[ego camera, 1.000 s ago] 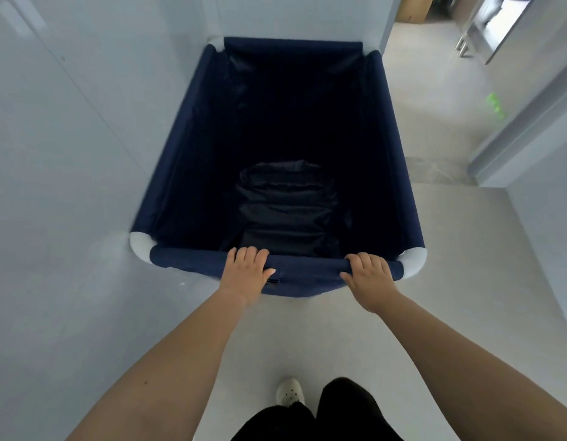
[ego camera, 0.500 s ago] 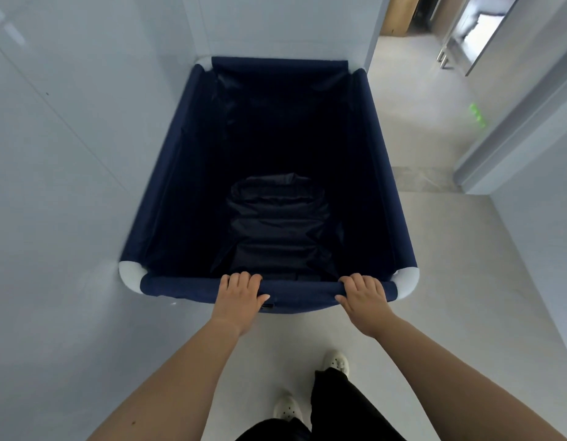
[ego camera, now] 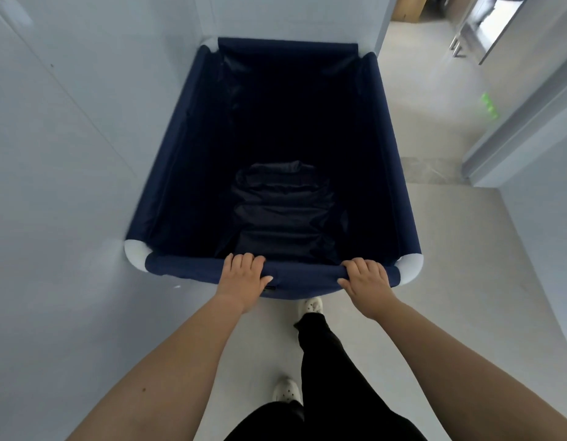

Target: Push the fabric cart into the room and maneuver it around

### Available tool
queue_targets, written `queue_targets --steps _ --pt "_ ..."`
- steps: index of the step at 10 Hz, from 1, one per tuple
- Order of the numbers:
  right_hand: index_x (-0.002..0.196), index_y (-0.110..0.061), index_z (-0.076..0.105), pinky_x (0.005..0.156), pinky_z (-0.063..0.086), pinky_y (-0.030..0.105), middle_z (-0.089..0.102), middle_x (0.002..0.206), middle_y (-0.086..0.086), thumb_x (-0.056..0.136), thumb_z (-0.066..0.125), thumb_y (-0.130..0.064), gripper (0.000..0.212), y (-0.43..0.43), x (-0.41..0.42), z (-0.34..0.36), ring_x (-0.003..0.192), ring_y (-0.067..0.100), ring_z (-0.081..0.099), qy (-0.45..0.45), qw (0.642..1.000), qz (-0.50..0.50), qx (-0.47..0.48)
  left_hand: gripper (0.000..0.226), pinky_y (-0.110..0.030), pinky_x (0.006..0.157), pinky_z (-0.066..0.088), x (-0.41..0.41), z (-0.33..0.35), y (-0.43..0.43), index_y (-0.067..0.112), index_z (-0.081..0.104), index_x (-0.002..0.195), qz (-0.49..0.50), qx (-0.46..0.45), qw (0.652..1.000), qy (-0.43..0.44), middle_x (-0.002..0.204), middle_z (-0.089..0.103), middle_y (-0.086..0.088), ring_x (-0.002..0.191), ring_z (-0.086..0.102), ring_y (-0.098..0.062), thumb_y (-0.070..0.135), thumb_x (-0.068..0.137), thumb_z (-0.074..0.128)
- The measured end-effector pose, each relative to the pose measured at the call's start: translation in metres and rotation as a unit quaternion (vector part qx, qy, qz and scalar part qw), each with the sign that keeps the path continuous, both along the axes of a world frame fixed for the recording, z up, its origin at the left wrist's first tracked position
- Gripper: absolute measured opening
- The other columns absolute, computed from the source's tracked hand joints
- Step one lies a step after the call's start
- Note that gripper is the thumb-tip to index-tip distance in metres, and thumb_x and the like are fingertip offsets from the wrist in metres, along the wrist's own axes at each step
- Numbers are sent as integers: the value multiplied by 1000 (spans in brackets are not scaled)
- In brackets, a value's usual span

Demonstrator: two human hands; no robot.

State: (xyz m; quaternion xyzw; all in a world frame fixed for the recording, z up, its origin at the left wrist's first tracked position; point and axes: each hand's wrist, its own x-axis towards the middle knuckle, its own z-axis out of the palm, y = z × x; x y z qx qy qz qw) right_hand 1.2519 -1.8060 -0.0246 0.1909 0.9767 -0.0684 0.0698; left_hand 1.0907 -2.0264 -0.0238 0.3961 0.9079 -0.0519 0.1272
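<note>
The navy fabric cart (ego camera: 400, 186) fills the middle of the head view, open at the top, with white rounded corner caps. A crumpled dark fabric bundle (ego camera: 283, 205) lies on its bottom near me. My left hand (ego camera: 244, 276) grips the near top rail left of centre. My right hand (ego camera: 366, 278) grips the same rail toward the right corner. The cart's left side runs tight along a white wall, and its far end is close to a white wall corner.
White wall (ego camera: 69, 186) on the left. An open doorway (ego camera: 435, 106) with light floor lies ahead to the right, with a grey door frame (ego camera: 524, 122) and a green mark (ego camera: 489, 105) beside it. My feet in white shoes (ego camera: 311, 305) stand just behind the cart.
I have stepped forward, my right foot now just behind the cart. The cart has shifted slightly along the left wall. Both hands keep their grip on the rail.
</note>
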Motion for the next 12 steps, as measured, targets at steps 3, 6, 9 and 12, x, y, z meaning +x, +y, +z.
queue_targets --steps 3,6,9,12 --pt "113 -7 57 87 46 45 64 106 13 89 55 -32 35 0 0 -1 93 35 57 8 1000 1 2 51 -44 116 12 -3 3 1 16 25 138 2 0 1000 -30 135 39 -7 125 34 -26 46 97 28" --pt "118 -10 53 92 41 44 60 112 9 92 48 -35 36 1 1 -4 101 32 54 3 1000 0 -8 50 -44 115 13 -3 -1 0 17 25 137 2 0 1000 -23 133 39 -6 123 35 -26 46 96 27" --pt "114 -10 56 89 45 44 63 107 9 90 53 -34 34 2 1 -7 96 32 56 29 1000 6 2 50 -44 114 14 -4 -5 -1 17 27 137 -7 0 1000 -5 133 40 -6 122 36 -26 47 96 28" --pt "128 -17 41 100 33 36 51 126 4 94 36 -47 46 9 -9 0 114 26 45 -81 994 -15 -73 55 -43 115 16 -13 22 12 16 24 140 25 -75 989 -122 140 36 -11 130 31 -29 47 95 30"
